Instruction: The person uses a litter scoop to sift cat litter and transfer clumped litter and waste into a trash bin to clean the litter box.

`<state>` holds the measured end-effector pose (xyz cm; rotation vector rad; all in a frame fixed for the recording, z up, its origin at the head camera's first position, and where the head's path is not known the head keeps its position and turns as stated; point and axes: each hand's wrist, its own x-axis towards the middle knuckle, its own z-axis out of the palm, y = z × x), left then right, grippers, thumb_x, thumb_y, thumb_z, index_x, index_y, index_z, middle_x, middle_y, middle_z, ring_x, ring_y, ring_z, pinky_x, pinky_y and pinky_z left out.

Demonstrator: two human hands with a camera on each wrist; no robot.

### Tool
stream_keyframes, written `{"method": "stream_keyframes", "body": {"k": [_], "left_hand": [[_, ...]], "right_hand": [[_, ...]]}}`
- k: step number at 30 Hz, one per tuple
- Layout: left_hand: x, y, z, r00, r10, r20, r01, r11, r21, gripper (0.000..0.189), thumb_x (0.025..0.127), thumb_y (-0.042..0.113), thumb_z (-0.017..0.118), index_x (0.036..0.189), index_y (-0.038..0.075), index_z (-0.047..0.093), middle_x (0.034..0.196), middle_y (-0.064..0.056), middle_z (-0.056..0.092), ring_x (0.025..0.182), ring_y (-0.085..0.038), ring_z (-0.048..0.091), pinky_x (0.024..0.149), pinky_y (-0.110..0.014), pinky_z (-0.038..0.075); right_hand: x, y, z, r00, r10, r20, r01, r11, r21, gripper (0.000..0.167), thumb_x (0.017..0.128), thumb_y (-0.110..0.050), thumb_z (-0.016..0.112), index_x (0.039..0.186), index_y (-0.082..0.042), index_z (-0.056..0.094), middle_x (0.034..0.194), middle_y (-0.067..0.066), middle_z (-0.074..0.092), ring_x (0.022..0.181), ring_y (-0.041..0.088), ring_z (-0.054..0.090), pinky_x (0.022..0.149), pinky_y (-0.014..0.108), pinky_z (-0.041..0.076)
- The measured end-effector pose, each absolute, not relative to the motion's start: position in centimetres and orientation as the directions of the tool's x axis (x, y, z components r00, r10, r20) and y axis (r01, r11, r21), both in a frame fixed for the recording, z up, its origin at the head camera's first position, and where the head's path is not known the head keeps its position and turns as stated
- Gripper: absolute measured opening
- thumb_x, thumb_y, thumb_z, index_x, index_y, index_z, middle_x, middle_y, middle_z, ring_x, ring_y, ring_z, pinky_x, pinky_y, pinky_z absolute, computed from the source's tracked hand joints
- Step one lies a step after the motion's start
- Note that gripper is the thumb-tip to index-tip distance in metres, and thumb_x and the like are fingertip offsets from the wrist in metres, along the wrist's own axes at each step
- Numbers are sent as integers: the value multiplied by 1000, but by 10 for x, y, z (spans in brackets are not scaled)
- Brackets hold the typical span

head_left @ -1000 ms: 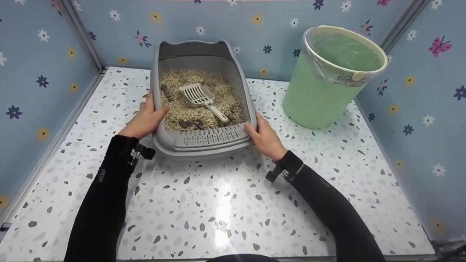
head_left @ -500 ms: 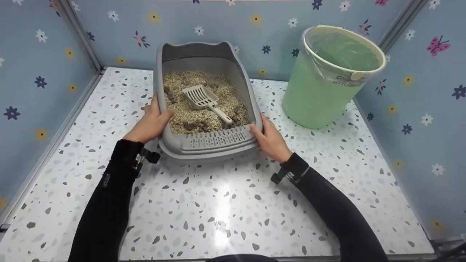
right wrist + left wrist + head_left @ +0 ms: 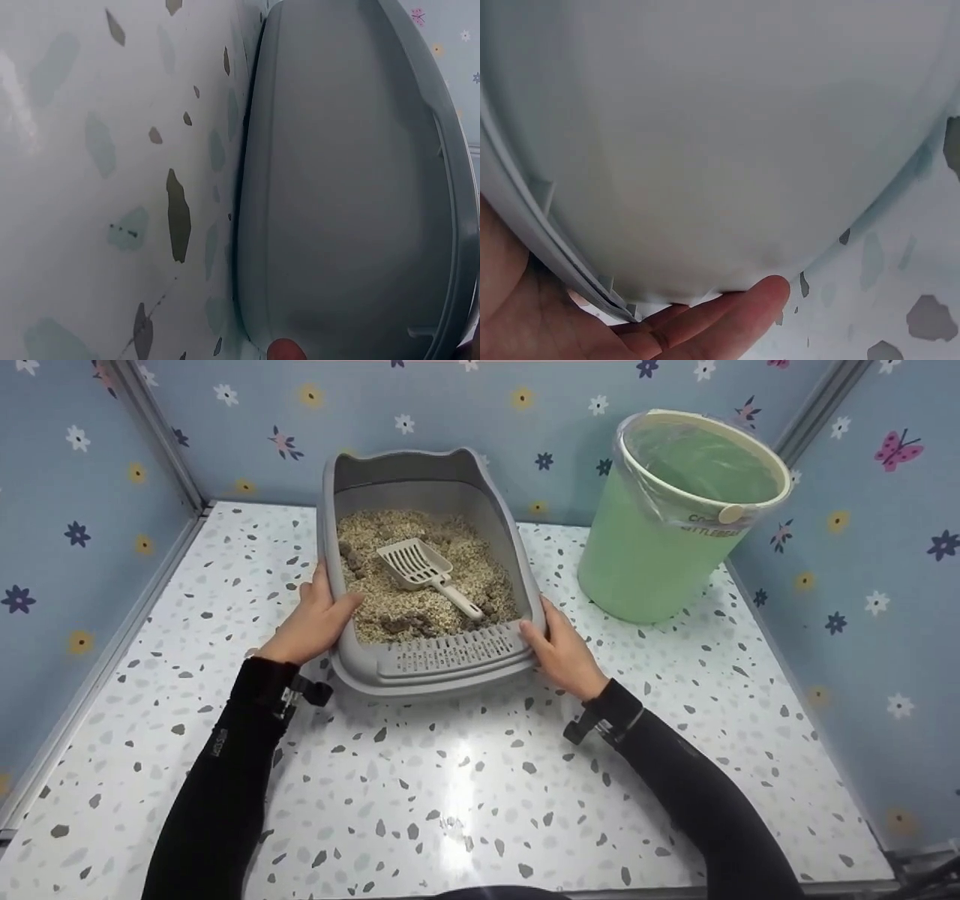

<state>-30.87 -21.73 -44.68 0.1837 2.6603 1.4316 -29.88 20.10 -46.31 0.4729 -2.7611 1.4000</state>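
A grey litter box (image 3: 420,684) stands angled on the table, its low slotted front towards me. My left hand (image 3: 315,619) grips its left side, thumb over the rim; in the left wrist view the fingers (image 3: 742,315) reach beneath that rim against the outer wall. The right front corner is held by my right hand (image 3: 566,652), thumb on top of the rim. Only a fingertip (image 3: 286,349) shows low in the right wrist view. Inside lies tan pellet litter (image 3: 390,521) with dark brown clumps (image 3: 405,622). A beige slotted litter scoop (image 3: 420,566) rests on it, handle pointing front right.
To the right of the box stands a tall green bin (image 3: 649,562) with a cream rim and a clear plastic liner (image 3: 649,499). Flower-patterned blue panels (image 3: 465,412) wall in the speckled white table (image 3: 375,825) at the back and both sides.
The litter box has slid slightly right and towards me, both hands moving with it and keeping their grip. The scoop has travelled along with the box. In the last half second there is little movement.
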Motion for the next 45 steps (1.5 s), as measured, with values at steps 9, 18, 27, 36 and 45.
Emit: {"method": "stream_keyframes", "body": {"k": [9, 18, 27, 36, 45], "left_hand": [[-307, -213, -447, -985, 165, -46, 52, 547, 835, 110, 111, 69, 47, 175, 16, -25, 172, -44, 9, 148, -61, 40, 122, -73, 39], [-307, -211, -445, -985, 163, -57, 46, 562, 826, 108, 111, 67, 47, 174, 20, -28, 169, -44, 13, 141, -60, 47, 118, -71, 44], [-305, -210, -444, -982, 187, -22, 83, 535, 841, 108, 113, 61, 52, 174, 22, -27, 166, -44, 18, 134, -55, 49, 111, -69, 50], [-320, -222, -433, -970, 242, -18, 100, 464, 880, 111, 110, 67, 57, 178, 20, -17, 182, -32, 0, 160, -55, 30, 124, -69, 39], [-341, -227, -441, -989, 144, -42, 10, 346, 938, 102, 113, 62, 52, 179, 16, -11, 183, -29, 9, 164, -46, 29, 132, -62, 29]], "right_hand": [[-295, 206, -465, -956, -256, 141, -264, 547, -794, 78, 118, -44, 53, 177, -4, 22, 160, 26, 52, 134, 36, 64, 124, 56, 44], [-294, 209, -467, -957, -253, 144, -263, 540, -799, 77, 119, -44, 52, 178, -4, 21, 172, 26, 40, 151, 36, 51, 132, 54, 33], [-292, 214, -461, -958, -267, 107, -240, 537, -809, 78, 119, -41, 54, 178, -4, 19, 167, 27, 46, 142, 37, 59, 129, 55, 37], [-301, 211, -406, -965, -232, 123, -257, 743, -618, 91, 112, -60, 61, 174, 0, 30, 159, 27, 48, 142, 40, 52, 122, 61, 44], [-346, 140, -327, -900, -435, -28, -388, 828, -404, 48, 110, -44, 70, 140, -6, 72, 124, 10, 76, 106, 24, 72, 99, 46, 59]]}}
